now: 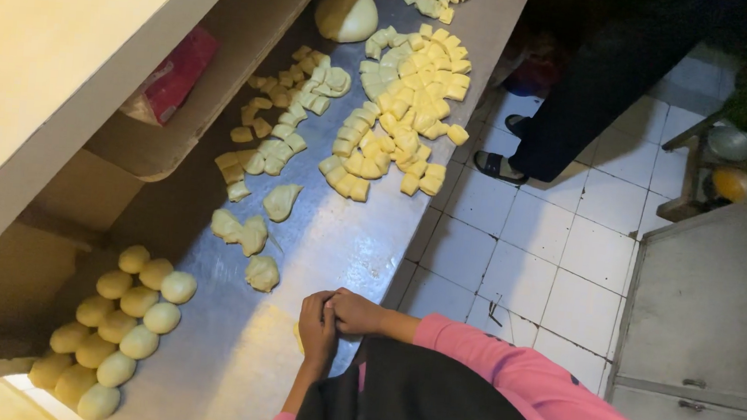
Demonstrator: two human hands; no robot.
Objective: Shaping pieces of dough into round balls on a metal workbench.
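a: closest to us, our left hand [318,328] and right hand [356,314] are pressed together at the edge of the steel counter [228,367], fingers curled round each other.

b: are they holding something?

a: we can't tell for sure. a sliver of yellow dough [298,336] peeks out just under the left hand, mostly hidden, so both hands look closed around it.

b: and around them?

a: to the left of our hands sit the rolled balls [115,327], packed in rows against the shelf. just beyond our hands lie a few rough lumps [251,236], apart from each other.

b: further out?

a: past the lumps we see two spreads of cut pieces [404,106], the right-hand one heaped thick. beyond those rests a big round dough mound [346,12]. off to the right, on the tiled floor [546,277], another person's sandalled foot [497,165] stands well away from us.
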